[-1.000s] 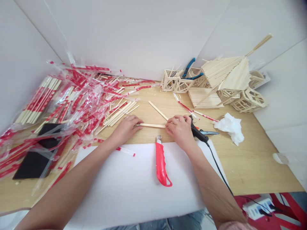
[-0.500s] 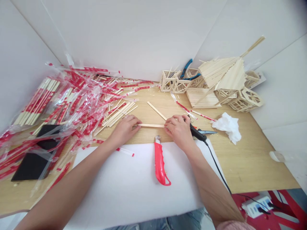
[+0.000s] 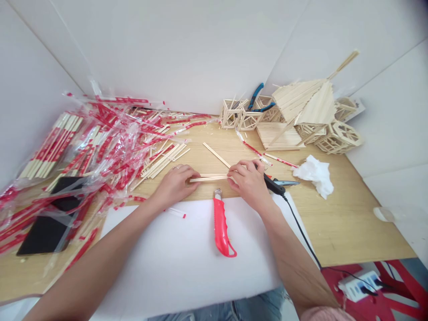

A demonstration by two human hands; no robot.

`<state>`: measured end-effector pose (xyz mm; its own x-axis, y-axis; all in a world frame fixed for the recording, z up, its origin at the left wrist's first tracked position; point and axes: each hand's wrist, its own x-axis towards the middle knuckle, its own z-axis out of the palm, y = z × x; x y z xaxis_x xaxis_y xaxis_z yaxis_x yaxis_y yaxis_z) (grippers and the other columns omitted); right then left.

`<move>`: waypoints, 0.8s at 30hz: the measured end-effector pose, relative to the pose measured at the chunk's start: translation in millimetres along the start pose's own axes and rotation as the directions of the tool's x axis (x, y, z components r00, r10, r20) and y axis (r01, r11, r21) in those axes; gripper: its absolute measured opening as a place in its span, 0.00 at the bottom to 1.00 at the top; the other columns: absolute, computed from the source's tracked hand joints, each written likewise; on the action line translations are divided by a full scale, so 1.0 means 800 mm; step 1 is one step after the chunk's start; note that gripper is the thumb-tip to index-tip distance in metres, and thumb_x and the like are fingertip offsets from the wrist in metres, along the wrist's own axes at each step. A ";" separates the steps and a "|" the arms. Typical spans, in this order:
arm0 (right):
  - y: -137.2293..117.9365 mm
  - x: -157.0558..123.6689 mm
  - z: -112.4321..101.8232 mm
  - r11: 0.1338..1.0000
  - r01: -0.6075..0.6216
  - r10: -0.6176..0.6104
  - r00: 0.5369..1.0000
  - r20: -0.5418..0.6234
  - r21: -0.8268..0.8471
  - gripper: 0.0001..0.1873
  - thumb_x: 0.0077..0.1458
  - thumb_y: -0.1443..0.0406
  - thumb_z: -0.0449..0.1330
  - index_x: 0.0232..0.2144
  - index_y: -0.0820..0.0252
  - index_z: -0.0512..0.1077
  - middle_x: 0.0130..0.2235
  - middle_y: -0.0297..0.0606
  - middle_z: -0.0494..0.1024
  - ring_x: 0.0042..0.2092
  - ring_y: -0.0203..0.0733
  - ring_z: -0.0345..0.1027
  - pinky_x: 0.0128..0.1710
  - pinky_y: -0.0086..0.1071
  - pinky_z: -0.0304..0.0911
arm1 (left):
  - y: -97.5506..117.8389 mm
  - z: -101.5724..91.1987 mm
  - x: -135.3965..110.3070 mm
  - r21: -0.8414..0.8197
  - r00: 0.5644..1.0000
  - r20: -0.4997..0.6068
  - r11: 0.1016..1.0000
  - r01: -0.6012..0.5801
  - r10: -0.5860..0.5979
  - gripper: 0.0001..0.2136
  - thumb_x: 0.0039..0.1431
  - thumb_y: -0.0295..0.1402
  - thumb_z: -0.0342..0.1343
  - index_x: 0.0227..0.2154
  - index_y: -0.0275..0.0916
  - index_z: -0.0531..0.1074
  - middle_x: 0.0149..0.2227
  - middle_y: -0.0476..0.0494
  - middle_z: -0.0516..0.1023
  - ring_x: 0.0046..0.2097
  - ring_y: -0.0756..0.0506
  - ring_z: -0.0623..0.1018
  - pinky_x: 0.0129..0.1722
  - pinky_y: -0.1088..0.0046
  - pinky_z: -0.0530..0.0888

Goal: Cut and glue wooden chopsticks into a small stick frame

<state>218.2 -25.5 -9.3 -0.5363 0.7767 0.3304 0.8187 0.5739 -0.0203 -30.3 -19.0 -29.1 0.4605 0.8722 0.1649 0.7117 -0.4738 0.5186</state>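
Note:
My left hand (image 3: 174, 183) and my right hand (image 3: 247, 180) each pinch one end of a small bundle of wooden chopsticks (image 3: 210, 178) that lies crosswise on the wooden table (image 3: 347, 223). At the left end the sticks fan apart a little. Another loose stick (image 3: 216, 154) lies diagonally just beyond them. A red utility knife (image 3: 220, 225) rests on the white sheet (image 3: 174, 258) right below the bundle. A black glue gun (image 3: 276, 186) with a black cord lies behind my right hand.
A heap of red-and-clear chopstick wrappers (image 3: 100, 138) and loose sticks (image 3: 163, 160) fills the left side, over a black phone (image 3: 47, 223). Stick-built lattice cubes (image 3: 240, 117), a roof model (image 3: 307, 107), blue pliers (image 3: 257, 100) and a crumpled tissue (image 3: 314, 174) sit at the back right.
The sticks between my hands have spread slightly at the left end, and my left hand has slid a little away from them. The camera has shifted a bit.

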 end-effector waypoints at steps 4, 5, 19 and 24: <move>-0.004 0.000 -0.001 0.999 0.031 -0.031 1.000 0.000 0.016 0.06 0.57 0.67 0.54 0.33 0.56 0.71 0.40 0.35 0.75 0.48 0.41 0.58 0.51 0.43 0.40 | 0.006 0.002 -0.001 0.009 1.000 0.004 1.000 -0.022 0.022 0.10 0.54 0.35 0.52 0.38 0.40 0.71 0.38 0.43 0.74 0.42 0.44 0.70 0.43 0.66 0.66; -0.005 0.000 -0.002 0.999 0.034 -0.034 0.999 0.000 0.018 0.06 0.56 0.67 0.54 0.34 0.56 0.71 0.40 0.34 0.75 0.48 0.41 0.58 0.51 0.43 0.40 | 0.007 0.003 -0.002 0.006 1.000 0.006 1.000 -0.030 0.030 0.10 0.54 0.35 0.52 0.38 0.40 0.71 0.38 0.43 0.73 0.43 0.44 0.70 0.44 0.66 0.66; -0.007 -0.001 -0.001 0.998 0.026 -0.026 1.000 -0.002 0.049 0.06 0.57 0.67 0.54 0.33 0.56 0.71 0.40 0.33 0.75 0.49 0.41 0.59 0.52 0.42 0.40 | 0.011 0.006 -0.004 0.002 1.000 0.015 1.000 -0.016 0.016 0.09 0.54 0.34 0.52 0.37 0.40 0.72 0.37 0.43 0.74 0.42 0.44 0.71 0.43 0.67 0.67; -0.001 -0.003 0.001 0.997 0.000 0.001 1.000 -0.012 0.071 0.05 0.56 0.66 0.54 0.33 0.56 0.71 0.40 0.34 0.76 0.48 0.41 0.58 0.51 0.42 0.41 | 0.002 -0.004 -0.002 -0.040 0.998 0.017 0.997 0.063 -0.063 0.11 0.52 0.36 0.53 0.38 0.39 0.72 0.35 0.44 0.74 0.38 0.46 0.72 0.40 0.68 0.68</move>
<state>218.6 -27.9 -10.5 -0.5331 0.7741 0.3413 0.8020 0.5909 -0.0875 -31.7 -21.0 -26.0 0.4242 0.8979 0.1173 0.7179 -0.4124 0.5607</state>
